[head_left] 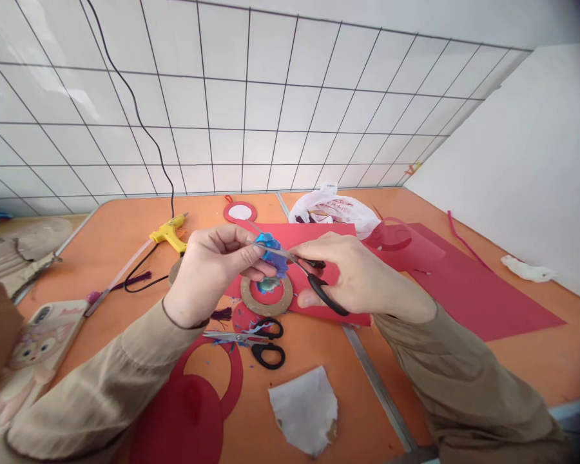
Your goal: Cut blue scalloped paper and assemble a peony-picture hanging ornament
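Observation:
My left hand (225, 261) pinches a small shiny blue and purple piece (275, 258), whose kind I cannot make out. In my right hand (350, 270) is a pair of black-handled scissors (325, 293), the blades lying across the blue piece close to my left fingertips. Below both hands a brown ring (249, 303), like a roll of tape, lies on red paper scraps. A second pair of black-handled scissors (268, 354) rests nearer to me with its blades slightly apart, small blue bits around it.
Red sheets (483, 290) cover the orange table (536, 225) at right. A yellow glue gun (170, 233) with its cord lies left, near a phone (43, 361). Red cut-out shapes (178, 419) and a white scrap (304, 409) are in front; a plastic bag (338, 205) sits behind.

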Action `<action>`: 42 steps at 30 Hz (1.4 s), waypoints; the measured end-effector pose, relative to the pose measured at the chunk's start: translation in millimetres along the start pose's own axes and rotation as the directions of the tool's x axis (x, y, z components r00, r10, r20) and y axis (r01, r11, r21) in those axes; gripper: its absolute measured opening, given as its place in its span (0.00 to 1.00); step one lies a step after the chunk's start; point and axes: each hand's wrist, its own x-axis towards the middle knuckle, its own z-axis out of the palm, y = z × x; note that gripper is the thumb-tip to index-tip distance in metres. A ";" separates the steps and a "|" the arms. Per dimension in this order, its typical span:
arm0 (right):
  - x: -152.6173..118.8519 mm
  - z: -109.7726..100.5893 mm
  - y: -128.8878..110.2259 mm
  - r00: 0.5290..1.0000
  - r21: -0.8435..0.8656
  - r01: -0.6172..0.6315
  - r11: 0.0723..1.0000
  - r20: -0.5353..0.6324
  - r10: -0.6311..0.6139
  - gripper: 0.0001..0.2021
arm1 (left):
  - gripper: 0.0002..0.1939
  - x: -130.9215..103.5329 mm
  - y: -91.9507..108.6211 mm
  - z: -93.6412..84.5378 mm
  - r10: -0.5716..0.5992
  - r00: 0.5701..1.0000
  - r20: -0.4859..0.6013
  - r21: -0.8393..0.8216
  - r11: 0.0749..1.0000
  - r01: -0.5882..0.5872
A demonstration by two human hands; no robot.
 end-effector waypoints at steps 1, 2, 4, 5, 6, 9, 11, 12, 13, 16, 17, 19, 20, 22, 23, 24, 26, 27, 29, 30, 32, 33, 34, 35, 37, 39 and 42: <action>-0.4 0.2 0.5 1.000 0.000 0.001 1.000 -0.002 -0.001 0.14 | 0.08 0.1 0.3 0.1 0.002 1.000 -0.003 0.004 1.000 -0.002; -0.8 0.4 0.9 1.000 -0.001 0.002 1.000 -0.004 -0.002 0.13 | 0.08 0.0 0.7 0.2 0.005 1.000 -0.008 0.013 1.000 -0.004; -1.5 0.3 1.3 1.000 -0.008 0.001 1.000 -0.008 -0.001 0.11 | 0.09 -0.4 1.7 0.1 0.007 1.000 -0.019 0.037 0.999 -0.006; -1.8 0.1 1.1 1.000 -0.015 -0.003 1.000 -0.009 0.003 0.09 | 0.10 -0.5 2.2 -0.1 0.005 1.000 -0.022 0.050 0.999 -0.004; -2.1 -0.2 0.8 1.000 -0.022 -0.008 1.000 -0.008 0.008 0.08 | 0.10 -0.5 2.8 -0.3 -0.001 1.000 -0.022 0.060 0.998 0.003; -2.5 -1.4 -1.0 1.000 -0.037 -0.029 0.999 0.009 0.029 0.07 | 0.13 -0.1 4.6 -0.6 -0.045 0.999 -0.022 0.066 0.997 0.047; -2.5 -1.9 -2.1 0.999 -0.039 -0.039 0.998 0.019 0.040 0.08 | 0.13 0.3 5.7 -0.5 -0.072 0.997 -0.035 0.072 0.995 0.074; -2.5 -2.0 -2.4 0.999 -0.041 -0.043 0.998 0.021 0.044 0.08 | 0.13 0.5 6.1 -0.4 -0.074 0.996 -0.045 0.078 0.994 0.078; -2.4 -2.1 -2.6 0.999 -0.045 -0.043 0.998 0.022 0.044 0.09 | 0.13 0.7 6.4 -0.2 -0.070 0.996 -0.055 0.085 0.994 0.075; -2.2 -1.9 -2.5 0.999 -0.060 -0.037 0.998 0.015 0.038 0.09 | 0.11 0.7 6.7 0.2 -0.049 0.996 -0.077 0.087 0.995 0.056; -2.2 -1.9 -2.3 0.999 -0.062 -0.036 0.997 0.013 0.037 0.09 | 0.11 0.6 6.6 0.3 -0.045 0.996 -0.081 0.087 0.995 0.052; -2.2 -1.9 -1.8 0.999 -0.059 -0.039 0.997 0.011 0.039 0.09 | 0.11 0.4 6.5 0.2 -0.040 0.995 -0.086 0.092 0.995 0.048; -2.3 -1.9 -1.5 0.999 -0.056 -0.042 0.998 0.013 0.043 0.09 | 0.11 0.4 6.5 0.1 -0.038 0.996 -0.087 0.098 0.994 0.047; -2.5 -1.9 -0.8 0.999 -0.049 -0.048 0.998 0.019 0.049 0.10 | 0.11 0.7 6.8 -0.1 -0.033 0.996 -0.083 0.110 0.993 0.043; -2.6 -1.9 -0.5 0.999 -0.046 -0.049 0.998 0.021 0.050 0.10 | 0.10 0.9 7.0 -0.2 -0.033 0.996 -0.080 0.114 0.993 0.042; -2.6 -1.8 -0.1 0.998 -0.041 -0.049 0.998 0.023 0.050 0.11 | 0.10 1.2 7.2 -0.3 -0.035 0.996 -0.076 0.116 0.992 0.044; -2.5 -1.7 0.6 0.999 -0.029 -0.047 0.998 0.025 0.048 0.11 | 0.10 1.8 7.4 -0.7 -0.039 0.997 -0.070 0.108 0.993 0.046; -2.5 -1.6 0.8 0.998 -0.020 -0.048 0.999 0.027 0.048 0.11 | 0.11 2.0 7.4 -0.9 -0.039 0.997 -0.070 0.101 0.994 0.046; -2.5 -1.5 1.2 0.998 0.002 -0.050 0.999 0.035 0.050 0.12 | 0.10 2.3 6.8 -2.0 -0.042 0.997 -0.066 0.091 0.995 0.048; -2.6 -1.4 1.4 0.998 0.014 -0.052 0.999 0.038 0.052 0.12 | 0.10 2.3 6.4 -2.7 -0.046 0.998 -0.053 0.089 0.995 0.050; -2.9 -1.1 2.0 0.997 0.034 -0.061 0.998 0.038 0.060 0.12 | 0.08 2.2 5.2 -4.5 -0.054 0.999 -0.001 0.094 0.994 0.054; -3.1 -0.8 2.5 0.997 0.042 -0.066 0.997 0.034 0.064 0.13 | 0.07 2.0 4.6 -5.5 -0.057 0.998 0.031 0.101 0.993 0.054; -3.4 -0.6 3.3 0.997 0.049 -0.070 0.996 0.031 0.068 0.14 | 0.06 1.9 4.1 -6.4 -0.057 0.997 0.056 0.106 0.993 0.051; -3.6 -0.3 4.2 0.997 0.058 -0.073 0.996 0.032 0.071 0.15 | 0.05 1.8 3.6 -7.2 -0.054 0.996 0.067 0.109 0.993 0.047; -3.9 0.2 6.6 0.996 0.090 -0.074 0.993 0.047 0.070 0.17 | 0.06 1.7 2.8 -8.5 -0.052 0.997 0.059 0.112 0.993 0.045; -3.8 0.7 8.6 0.994 0.140 -0.079 0.987 0.082 0.068 0.19 | 0.06 1.7 2.4 -9.3 -0.062 0.996 0.057 0.105 0.993 0.055; -2.6 0.9 9.7 0.988 0.215 -0.100 0.972 0.138 0.071 0.20 | 0.06 1.8 2.0 -9.6 -0.095 0.992 0.085 0.085 0.993 0.088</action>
